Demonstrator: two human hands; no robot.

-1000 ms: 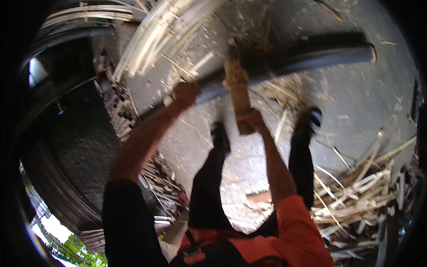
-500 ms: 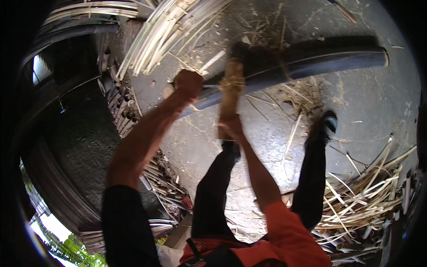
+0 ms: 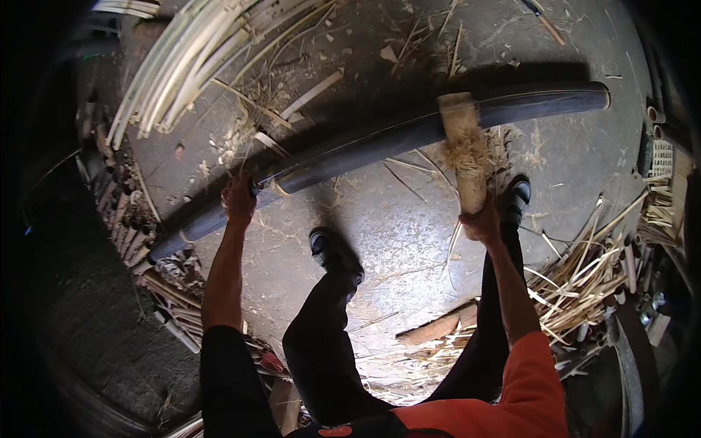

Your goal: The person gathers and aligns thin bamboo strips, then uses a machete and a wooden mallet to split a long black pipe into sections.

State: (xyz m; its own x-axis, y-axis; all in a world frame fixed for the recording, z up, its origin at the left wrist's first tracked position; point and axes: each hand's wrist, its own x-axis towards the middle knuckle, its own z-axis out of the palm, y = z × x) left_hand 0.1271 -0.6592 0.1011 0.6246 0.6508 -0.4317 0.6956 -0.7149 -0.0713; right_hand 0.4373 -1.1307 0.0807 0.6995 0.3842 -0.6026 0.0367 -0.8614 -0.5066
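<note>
A long dark bamboo pole with pale joints lies across the floor in front of my feet. My left hand is closed at the pole's left part, round the handle of a knife; most of its blade is hidden against the pole. In my right hand is the near end of a wooden mallet, a short thick log frayed round its middle. The mallet's far end is over the right half of the pole; whether it touches cannot be told.
Pale split strips lie in a bundle at the far left. A heap of thin shavings is at the right. A tool with a wooden handle lies at the far right. My shoes stand on the near side of the pole.
My left hand has moved left and nearer, down to the pole. The mallet in my right hand has shifted right along the pole. The view has turned, and my left foot stands farther left.
</note>
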